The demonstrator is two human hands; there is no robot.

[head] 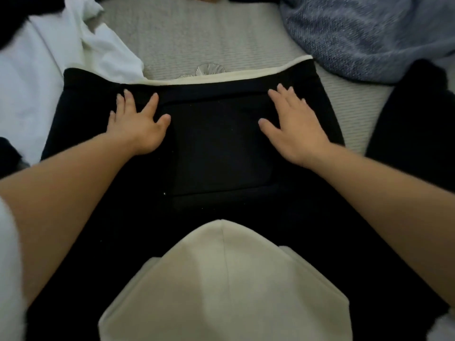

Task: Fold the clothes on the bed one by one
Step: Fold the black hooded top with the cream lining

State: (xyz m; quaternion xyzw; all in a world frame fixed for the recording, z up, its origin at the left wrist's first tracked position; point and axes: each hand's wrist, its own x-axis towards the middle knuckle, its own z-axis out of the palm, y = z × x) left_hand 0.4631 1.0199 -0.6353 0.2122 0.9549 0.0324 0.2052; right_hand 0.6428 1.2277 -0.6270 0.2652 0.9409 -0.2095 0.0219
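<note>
Grey ribbed bed (197, 40) carries a black hoodie (221, 153) in its middle, cream hood (221, 279) toward the near edge. My left hand (138, 126) and right hand (295, 134) press flat on it, fingers straight and apart. White clothes (37, 77) lie at the left edge, a blue knit (369, 33) at the far right corner

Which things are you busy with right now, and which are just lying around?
Busy with now:
- black hoodie, spread flat on the bed
- left hand and right hand, both pressing flat on it

Lying around for now:
- white cloth, left
- blue knit, top right
- dark cloth, right
- bed underneath
</note>
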